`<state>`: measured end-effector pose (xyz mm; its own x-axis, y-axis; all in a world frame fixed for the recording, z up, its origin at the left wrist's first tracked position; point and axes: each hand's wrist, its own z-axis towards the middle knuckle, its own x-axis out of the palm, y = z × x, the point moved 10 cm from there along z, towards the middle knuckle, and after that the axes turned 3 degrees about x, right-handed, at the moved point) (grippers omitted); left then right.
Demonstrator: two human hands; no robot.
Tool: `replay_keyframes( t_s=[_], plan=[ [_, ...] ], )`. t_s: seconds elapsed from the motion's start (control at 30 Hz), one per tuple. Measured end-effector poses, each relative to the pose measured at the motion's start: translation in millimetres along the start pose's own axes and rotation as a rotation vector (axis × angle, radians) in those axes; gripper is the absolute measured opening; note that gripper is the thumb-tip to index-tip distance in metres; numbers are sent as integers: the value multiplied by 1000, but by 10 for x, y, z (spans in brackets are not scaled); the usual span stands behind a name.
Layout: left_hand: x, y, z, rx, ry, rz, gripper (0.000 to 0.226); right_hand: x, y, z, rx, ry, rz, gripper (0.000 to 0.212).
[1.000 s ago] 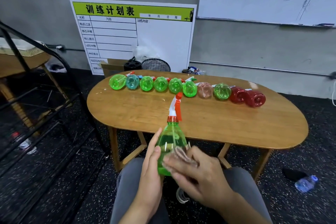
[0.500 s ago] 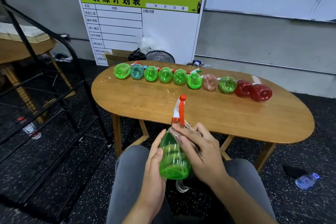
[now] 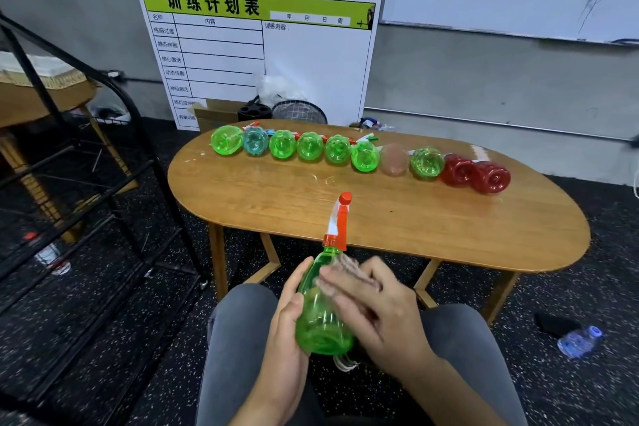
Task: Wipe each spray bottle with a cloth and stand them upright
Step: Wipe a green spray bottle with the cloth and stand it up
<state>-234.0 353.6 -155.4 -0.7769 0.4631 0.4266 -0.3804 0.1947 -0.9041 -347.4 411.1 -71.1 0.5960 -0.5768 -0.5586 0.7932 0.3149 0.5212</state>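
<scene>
I hold a green spray bottle (image 3: 320, 318) with an orange and white trigger head over my lap, tilted away from me. My left hand (image 3: 287, 325) grips its left side. My right hand (image 3: 375, 309) holds a pinkish cloth (image 3: 349, 268) against the bottle's right shoulder; the fingers are motion-blurred. Cloth fringe hangs below the bottle's base. On the oval wooden table (image 3: 380, 214), several spray bottles lie on their sides in a row with bases toward me: green ones (image 3: 226, 140), a teal one (image 3: 255, 141), a pale pink one (image 3: 394, 160) and two red ones (image 3: 490, 178).
A black metal rack (image 3: 103, 183) stands to the left of the table. A green-headed planning board (image 3: 256, 55) leans on the wall behind, with a box and a fan grille at its foot. A water bottle (image 3: 579, 341) lies on the floor at right.
My right hand slid with the cloth from the bottle's neck down to its shoulder. The bottle sits slightly lower and more upright in my left hand.
</scene>
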Motion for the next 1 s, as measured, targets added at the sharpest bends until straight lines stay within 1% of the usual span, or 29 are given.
replay_keyframes(
  t_s=[0.07, 0.13, 0.2, 0.23, 0.27, 0.3, 0.4, 0.57, 0.73, 0.83, 0.9, 1.0],
  plan=[
    [-28, -23, -5, 17, 4, 33, 56, -34, -109, 111, 125, -65, 107, 33],
    [-39, -55, -12, 28, 12, 36, 59, -11, -112, 147, 159, -71, 152, 33],
    [-32, -66, -16, 19, 32, 22, 78, 23, -115, 152, 186, -62, 238, 34],
    [-4, -63, -23, 13, 58, 9, 88, 13, -144, 153, 212, -79, 290, 33],
    [29, -51, -29, 6, 87, -14, 93, -14, -192, 159, 249, -111, 335, 33],
    [63, -39, -31, -1, 112, -45, 92, -48, -253, 166, 295, -148, 366, 33],
    [106, 1, -36, -17, 133, -116, 74, -100, -361, 192, 383, -196, 401, 32],
    [73, 27, 7, -43, 114, -134, 62, -46, -377, 196, 390, -177, 400, 33],
    [105, 15, -14, -43, 132, -112, 64, 38, -288, 171, 328, -76, 318, 34],
    [82, 32, -11, -28, 137, -67, 68, 50, -312, 116, 328, -72, 270, 34],
    [48, 58, -4, -19, 121, -52, 64, 60, -303, 83, 324, -70, 243, 34],
    [10, 87, 7, -13, 81, -55, 60, 79, -224, 23, 268, -45, 192, 34]
  ],
)
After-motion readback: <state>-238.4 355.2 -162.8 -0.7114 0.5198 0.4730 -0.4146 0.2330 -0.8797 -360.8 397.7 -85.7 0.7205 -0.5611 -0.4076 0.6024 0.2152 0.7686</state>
